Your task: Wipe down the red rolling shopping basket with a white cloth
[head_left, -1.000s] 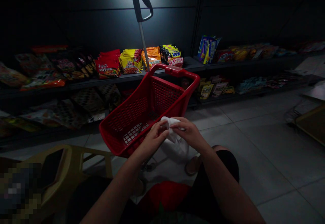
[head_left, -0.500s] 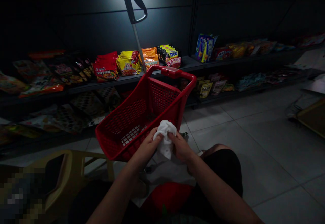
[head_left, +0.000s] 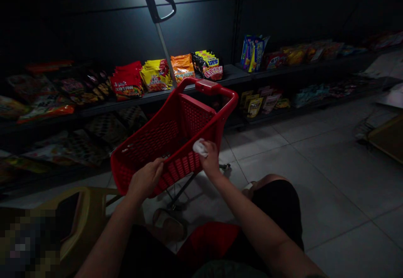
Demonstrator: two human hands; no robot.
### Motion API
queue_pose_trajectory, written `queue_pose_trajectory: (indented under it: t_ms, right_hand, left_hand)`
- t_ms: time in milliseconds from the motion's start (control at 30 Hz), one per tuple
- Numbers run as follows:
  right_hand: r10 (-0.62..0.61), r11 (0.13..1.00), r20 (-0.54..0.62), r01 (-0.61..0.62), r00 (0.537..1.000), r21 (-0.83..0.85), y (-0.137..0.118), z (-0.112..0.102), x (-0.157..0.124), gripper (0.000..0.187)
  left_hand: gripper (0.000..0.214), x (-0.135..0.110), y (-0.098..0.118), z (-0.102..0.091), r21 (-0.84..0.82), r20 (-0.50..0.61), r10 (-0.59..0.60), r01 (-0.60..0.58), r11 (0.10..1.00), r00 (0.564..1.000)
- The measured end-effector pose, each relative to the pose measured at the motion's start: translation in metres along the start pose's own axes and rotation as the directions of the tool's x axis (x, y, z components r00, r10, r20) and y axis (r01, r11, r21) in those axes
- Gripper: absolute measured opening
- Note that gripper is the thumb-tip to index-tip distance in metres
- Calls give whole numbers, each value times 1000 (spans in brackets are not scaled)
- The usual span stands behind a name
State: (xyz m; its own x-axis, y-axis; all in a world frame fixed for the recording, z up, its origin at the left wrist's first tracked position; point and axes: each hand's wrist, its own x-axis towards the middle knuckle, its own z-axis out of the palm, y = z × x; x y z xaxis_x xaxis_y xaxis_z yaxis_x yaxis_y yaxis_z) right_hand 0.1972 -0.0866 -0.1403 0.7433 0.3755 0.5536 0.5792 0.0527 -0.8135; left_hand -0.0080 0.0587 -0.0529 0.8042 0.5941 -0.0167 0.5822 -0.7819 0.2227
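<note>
The person's two hands were apart, both on a red plastic shopping trolley basket (head_left: 192, 118) that stood on a slim metal frame (head_left: 182, 190) in front of the knees. The right hand (head_left: 210, 158) pinched a small wad of white cloth (head_left: 200, 148) between its fingers and held it against the basket's upper edge on the right side. The left hand (head_left: 145, 180) lay over the near rim, and its fingers seemed to curl across the plastic, though the dim light made the exact grip hard to judge. The basket's tall pull handle (head_left: 154, 1) rose beyond it, with a grey metal shaft and a black grip.

Behind it ran low dark store shelves (head_left: 229, 74) stocked with snack packets, including red instant noodle bags (head_left: 126, 84), yellow bags (head_left: 155, 75), and orange bags (head_left: 182, 67). A yellow plastic chair (head_left: 85, 211) stood at the lower left, beside the left forearm. Black shorts (head_left: 277, 211) and a red garment (head_left: 208, 240) showed below the hands, above the grey floor tiles (head_left: 315, 177).
</note>
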Motion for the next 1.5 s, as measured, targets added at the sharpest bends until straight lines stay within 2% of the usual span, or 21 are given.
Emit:
queue_pose_trajectory:
  t_ms: [100, 167, 200, 267, 333, 367, 433, 567, 633, 700, 800, 867, 933, 1000, 1067, 1133, 1200, 1267, 1333, 1400, 1500]
  right_hand:
    - [-141, 989, 288, 145, 947, 6, -14, 18, -24, 48]
    - [-198, 975, 363, 221, 910, -23, -8, 11, -20, 47]
    - [-189, 974, 332, 219, 924, -55, -1, 3, -13, 44]
    - [-92, 986, 125, 109, 988, -129, 17, -16, 6, 38]
    - [29, 988, -94, -43, 995, -151, 32, -27, 19, 36]
    - [72, 986, -138, -91, 988, -137, 36, -27, 20, 36]
    - [110, 990, -101, -118, 989, -74, 36, -14, 7, 38]
    - [43, 996, 170, -55, 984, 67, 18, 27, -41, 45]
    - [6, 995, 262, -31, 965, 91, 16, 29, -49, 44]
    - [34, 997, 222, -50, 974, 66, 23, 16, -40, 41]
    - [174, 985, -33, -174, 984, -2, 35, -5, -17, 37]
    - [223, 975, -102, -224, 969, 2, 32, 0, -16, 37]
    - [190, 981, -6, -189, 982, 32, 18, 20, -34, 38]
    - [75, 993, 191, -90, 979, 73, -1, 45, -61, 41]
    - [-79, 992, 400, 31, 913, 126, -15, 62, -82, 43]
    - [-172, 981, 484, 106, 858, 161, -16, 62, -85, 44]
    - [-132, 988, 389, 89, 912, 126, -8, 48, -70, 37]
    - [-11, 998, 156, 2, 988, 62, 2, 31, -47, 31]
    - [67, 997, -38, -66, 997, 30, 3, 24, -31, 28]
    - [59, 997, -37, -58, 998, 46, -7, 31, -34, 31]
    - [4, 994, 141, -19, 990, 108, -27, 56, -66, 43]
  left_hand:
    - [48, 4, -7, -1, -101, 50, 59, -54, 993, 997]
    - [48, 7, -14, -3, -148, 77, 119, -106, 983, 990]
    - [48, 9, -18, -3, -145, 88, 144, -130, 981, 986]
    - [49, 12, -24, -5, -127, 99, 181, -168, 978, 979]
    - [51, 15, -26, -4, -153, 112, 196, -178, 972, 974]
    - [52, 17, -26, -4, -186, 123, 191, -166, 968, 974]
    - [53, 19, -22, -2, -261, 138, 171, -131, 956, 975]
    - [59, 17, -15, 0, -388, 111, 136, -83, 918, 985]
    - [63, 12, -19, -1, -376, 90, 82, -43, 926, 993]
    - [63, 5, -29, -3, -275, 43, -13, 25, 961, 999]
    - [61, -6, -42, -4, -94, -8, -147, 146, 985, 989]
    - [62, -11, -44, -3, -30, 11, -231, 231, 972, 973]
    - [64, -12, -41, 0, 1, 36, -283, 283, 959, 958]
    - [65, -12, -38, 1, 13, 37, -281, 280, 960, 959]
    - [64, -13, -37, 2, 19, 25, -267, 267, 964, 963]
    - [63, -14, -38, 3, 29, 8, -271, 270, 962, 963]
    - [61, -17, -39, 4, 32, -25, -272, 273, 961, 962]
    - [57, -18, -38, 6, 22, -66, -248, 250, 968, 966]
    - [54, -20, -34, 7, -2, -100, -212, 213, 977, 972]
    - [52, -20, -29, 8, -26, -111, -202, 200, 979, 973]
    - [52, -21, -22, 8, -53, -98, -222, 218, 975, 970]
